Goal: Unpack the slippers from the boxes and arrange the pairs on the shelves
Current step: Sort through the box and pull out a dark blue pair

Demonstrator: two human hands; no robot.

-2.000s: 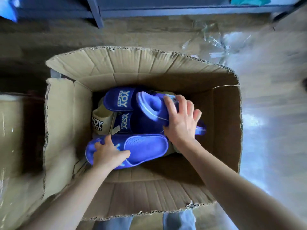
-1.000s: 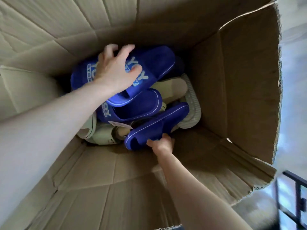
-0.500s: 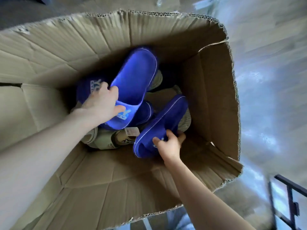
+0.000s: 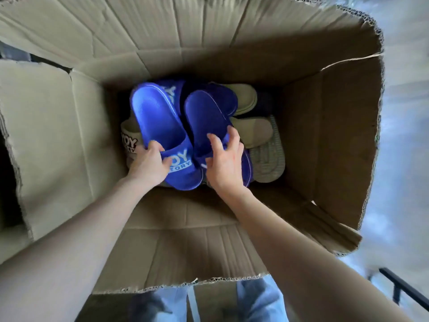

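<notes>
In the box (image 4: 58,126), the left hand (image 4: 149,165) grips the left blue slipper (image 4: 157,119) at its strap; the right blue slipper (image 4: 204,115) is clasped by the right hand (image 4: 226,168) — best to lift the 2 together, clear of the beige slippers (image 4: 250,133).

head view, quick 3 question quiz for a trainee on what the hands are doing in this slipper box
1. True or false: the left hand grips a beige slipper.
2. The lettered blue slipper is: A on a shelf; B inside the cardboard box; C on the floor.
3. Fill in: the other slipper is gripped by the ___ hand.
Key: 1 false; 2 B; 3 right hand.
</notes>
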